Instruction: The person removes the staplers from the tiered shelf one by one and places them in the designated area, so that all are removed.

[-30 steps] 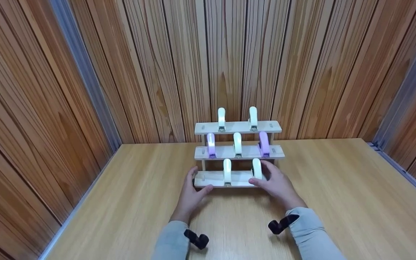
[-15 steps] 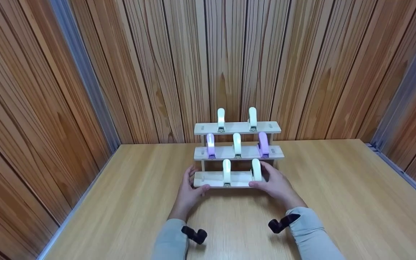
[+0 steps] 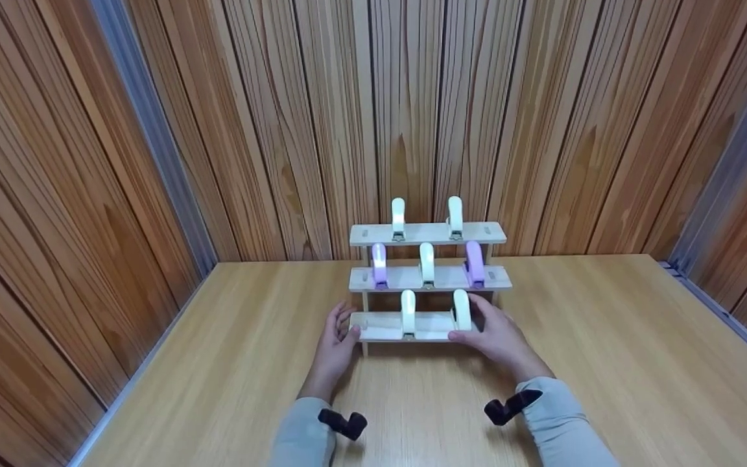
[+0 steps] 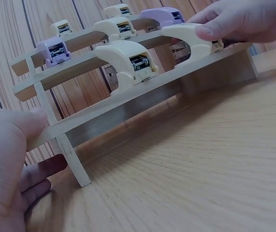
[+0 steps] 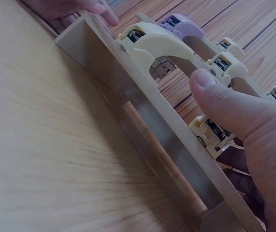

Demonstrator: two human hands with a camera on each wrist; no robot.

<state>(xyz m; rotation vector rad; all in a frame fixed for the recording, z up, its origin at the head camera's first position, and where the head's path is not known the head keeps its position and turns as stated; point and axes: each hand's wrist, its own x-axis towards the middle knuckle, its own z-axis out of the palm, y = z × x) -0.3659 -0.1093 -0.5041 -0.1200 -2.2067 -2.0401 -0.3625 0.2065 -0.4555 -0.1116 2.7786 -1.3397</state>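
A three-tier wooden display rack (image 3: 383, 324) stands on the table, bearing several small cream and purple staplers. My left hand (image 3: 334, 344) is at the left end of the lowest shelf. In the left wrist view, its thumb (image 4: 34, 121) lies by the shelf's upper side and its fingers (image 4: 43, 174) reach below, beside the rack's leg. My right hand (image 3: 500, 334) grips the shelf's right end around a cream stapler (image 3: 462, 311); its thumb (image 5: 210, 87) is in front and its fingertips are partly hidden behind. Another cream stapler (image 3: 408, 314) stands mid-shelf.
The middle tier carries two purple staplers (image 3: 379, 266) with a cream one (image 3: 426, 264) between them. Two cream staplers (image 3: 398, 219) stand on the top tier. A wood-panelled wall (image 3: 406, 117) rises behind the table (image 3: 231, 363).
My left thumb has slid left along the front of the lowest shelf to its corner. The right hand and the rack stay almost still; the view has tipped slightly.
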